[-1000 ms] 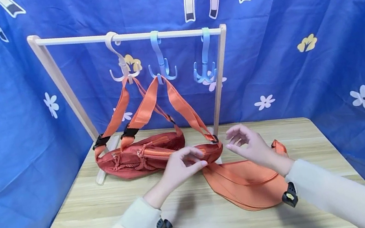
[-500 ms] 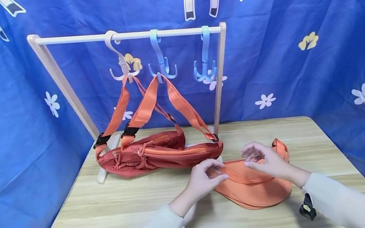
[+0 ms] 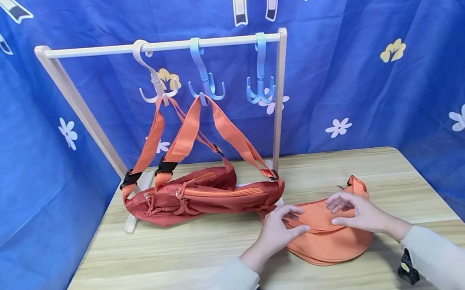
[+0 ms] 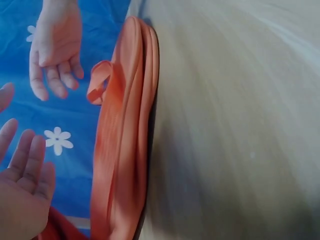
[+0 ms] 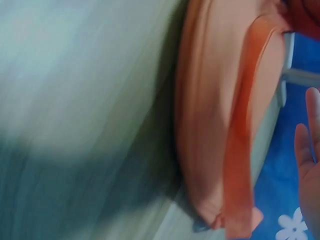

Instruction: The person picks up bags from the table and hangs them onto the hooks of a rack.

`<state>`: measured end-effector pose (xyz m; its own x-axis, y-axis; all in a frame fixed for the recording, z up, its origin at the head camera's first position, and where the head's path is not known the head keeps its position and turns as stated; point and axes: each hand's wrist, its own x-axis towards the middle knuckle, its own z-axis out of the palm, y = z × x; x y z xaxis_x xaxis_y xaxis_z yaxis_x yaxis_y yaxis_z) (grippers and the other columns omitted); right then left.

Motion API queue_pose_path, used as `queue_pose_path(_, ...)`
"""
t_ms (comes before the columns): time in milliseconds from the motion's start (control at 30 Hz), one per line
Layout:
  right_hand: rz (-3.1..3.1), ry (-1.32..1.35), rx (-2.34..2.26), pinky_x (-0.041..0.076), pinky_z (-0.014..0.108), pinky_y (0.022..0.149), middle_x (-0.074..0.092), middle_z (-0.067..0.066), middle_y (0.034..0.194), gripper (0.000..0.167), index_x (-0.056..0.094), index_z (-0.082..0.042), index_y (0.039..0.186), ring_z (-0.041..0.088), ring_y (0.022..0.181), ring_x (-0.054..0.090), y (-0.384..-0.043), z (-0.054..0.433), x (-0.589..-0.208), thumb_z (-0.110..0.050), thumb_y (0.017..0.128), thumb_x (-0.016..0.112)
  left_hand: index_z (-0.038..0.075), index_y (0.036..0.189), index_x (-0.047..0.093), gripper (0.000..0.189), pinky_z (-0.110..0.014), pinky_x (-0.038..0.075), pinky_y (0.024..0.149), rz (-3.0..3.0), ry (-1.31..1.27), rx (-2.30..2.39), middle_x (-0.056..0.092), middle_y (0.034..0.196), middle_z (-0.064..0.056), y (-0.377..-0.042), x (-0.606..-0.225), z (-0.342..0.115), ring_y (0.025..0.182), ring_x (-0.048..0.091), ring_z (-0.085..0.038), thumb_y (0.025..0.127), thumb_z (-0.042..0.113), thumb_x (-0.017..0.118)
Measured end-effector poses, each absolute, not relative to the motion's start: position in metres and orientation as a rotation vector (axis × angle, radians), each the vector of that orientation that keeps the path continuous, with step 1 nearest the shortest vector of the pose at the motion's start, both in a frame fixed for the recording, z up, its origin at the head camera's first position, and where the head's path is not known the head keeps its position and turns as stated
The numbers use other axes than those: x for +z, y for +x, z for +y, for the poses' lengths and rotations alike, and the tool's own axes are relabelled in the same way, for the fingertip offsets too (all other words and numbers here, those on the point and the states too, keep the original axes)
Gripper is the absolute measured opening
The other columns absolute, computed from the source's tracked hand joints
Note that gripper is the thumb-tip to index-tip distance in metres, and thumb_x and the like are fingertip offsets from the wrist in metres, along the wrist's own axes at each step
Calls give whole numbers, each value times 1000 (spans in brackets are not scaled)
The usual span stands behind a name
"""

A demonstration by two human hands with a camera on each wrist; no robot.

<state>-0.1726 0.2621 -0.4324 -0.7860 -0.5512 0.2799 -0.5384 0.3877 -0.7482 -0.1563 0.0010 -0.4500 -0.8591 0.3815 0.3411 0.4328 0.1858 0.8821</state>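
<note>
An orange waist bag point(image 3: 333, 249) lies flat on the wooden table, its strap point(image 5: 245, 120) running across the upper side. My left hand point(image 3: 275, 232) hovers above the left part of this bag, fingers relaxed and holding nothing. Over its right part is my right hand point(image 3: 362, 214), also loose, its palm turned toward the left one. In the left wrist view, a gap shows between both hands and the orange bag point(image 4: 132, 120). A strap loop point(image 3: 358, 186) with a small dark buckle stands up at the bag's far right end.
A rack point(image 3: 86, 112) stands behind, carrying a white hook point(image 3: 157, 83) and two blue hooks. From the white hook and the middle blue hook point(image 3: 202, 68) hang dark red waist bags point(image 3: 227, 199) by orange straps. The right blue hook point(image 3: 261, 72) bears nothing. Blue printed cloth point(image 3: 353, 70) surrounds the table.
Both hands have moved right and toward me, away from the front red bag to over the orange bag. The bags and rack have stayed in place.
</note>
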Motion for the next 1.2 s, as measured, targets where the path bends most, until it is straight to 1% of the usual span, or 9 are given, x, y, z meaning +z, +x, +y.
queue_pose_path(200,2613,-1153,-1337,50,40,77,63,17,102,47,56,4,115,29,89,63,-186,283,-455,-1,75,80,6,108,67,37,-37,48,87,-2478,-846,-1644,67,104,-8,-162,-456,14,95,62,-18,76,15,82)
queue_pose_path(267,2605,-1173,-1331,50,40,77,63,16,103,49,55,3,116,30,90,62,-187,288,-457,-3,74,81,7,110,67,39,-36,47,88,-2518,-848,-1594,66,106,-5,-164,-458,17,96,61,-15,75,17,83)
queue_pose_path(500,2634,-1104,-1231,49,39,80,66,10,101,50,58,0,113,27,91,62,-191,298,-459,-17,73,84,8,114,66,44,-35,46,89,-2588,-859,-1558,65,109,1,-172,-465,23,102,58,-12,75,20,83)
queue_pose_path(600,2643,-1119,-1175,48,39,81,66,9,101,49,59,-1,111,27,92,63,-192,300,-460,-17,73,84,8,115,66,46,-33,45,91,-2622,-854,-1563,64,110,3,-176,-468,24,104,58,-11,75,21,83)
queue_pose_path(700,2657,-1126,-1125,48,39,82,66,7,101,47,60,-4,109,25,92,64,-193,302,-462,-17,72,85,10,116,66,46,-28,44,91,-2660,-857,-1519,64,111,4,-180,-471,25,105,58,-10,75,22,83)
queue_pose_path(867,2668,-1134,-1043,45,33,85,68,0,100,45,61,-9,108,18,94,64,-197,305,-467,-23,72,85,13,116,66,47,-23,41,91,-2737,-856,-1386,63,111,5,-185,-475,26,104,56,-9,74,26,84)
queue_pose_path(1033,2614,-1163,-1036,45,25,85,69,-1,99,42,61,-9,107,17,94,65,-201,305,-470,-20,73,84,12,112,69,46,-22,40,92,-2783,-893,-1242,65,107,6,-189,-478,24,104,56,-8,72,28,85)
queue_pose_path(1100,2581,-1168,-1049,47,26,83,69,1,98,40,61,-7,106,18,93,65,-202,304,-471,-16,74,83,13,109,70,43,-22,39,93,-2790,-904,-1186,66,103,7,-190,-480,24,102,57,-7,71,28,85)
queue_pose_path(1200,2572,-1136,-1032,49,29,82,69,1,97,37,62,-7,105,17,91,65,-202,303,-470,-10,74,82,14,103,72,38,-25,34,100,-2798,-899,-1146,67,96,10,-192,-482,24,98,58,-5,70,27,86)
